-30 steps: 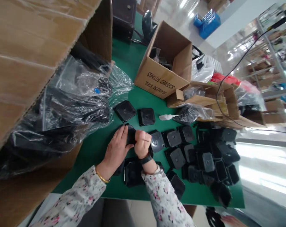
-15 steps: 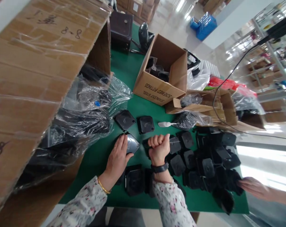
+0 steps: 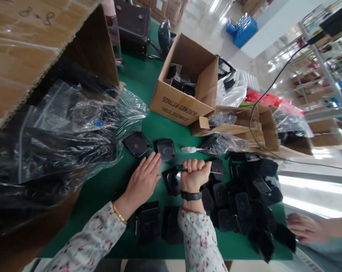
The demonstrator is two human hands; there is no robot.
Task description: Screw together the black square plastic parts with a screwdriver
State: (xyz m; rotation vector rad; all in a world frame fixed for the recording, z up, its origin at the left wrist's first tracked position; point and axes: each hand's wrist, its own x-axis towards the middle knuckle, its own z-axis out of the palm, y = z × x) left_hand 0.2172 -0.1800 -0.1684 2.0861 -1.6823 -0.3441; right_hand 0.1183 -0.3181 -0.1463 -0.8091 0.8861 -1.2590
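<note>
My left hand (image 3: 145, 177) lies flat with its fingers stretched out, over the green table just below two dark square plastic covers, the left one (image 3: 137, 144) and the right one (image 3: 165, 150). What lies beneath the palm is hidden. My right hand (image 3: 196, 174) is a fist around a tool whose thin metal shaft (image 3: 216, 172) sticks out to the right; its handle is mostly covered. Directly left of this fist sits a glossy black cover (image 3: 173, 182). Nearer to me stand stacked black covers (image 3: 147, 223), with another stack (image 3: 171, 225) beside them.
Many black parts (image 3: 243, 204) crowd the right side, where another person's hand (image 3: 307, 226) is. A small white bottle (image 3: 189, 150) lies behind my right hand. A cardboard box (image 3: 185, 79) stands at the back, and plastic-wrapped parts (image 3: 74, 132) spill from a large carton (image 3: 26, 49) at left.
The view has turned a little. My left hand has slid further over the shiny cover it was touching, which no longer shows. The tool's shaft now stands out clearly from my right fist.
</note>
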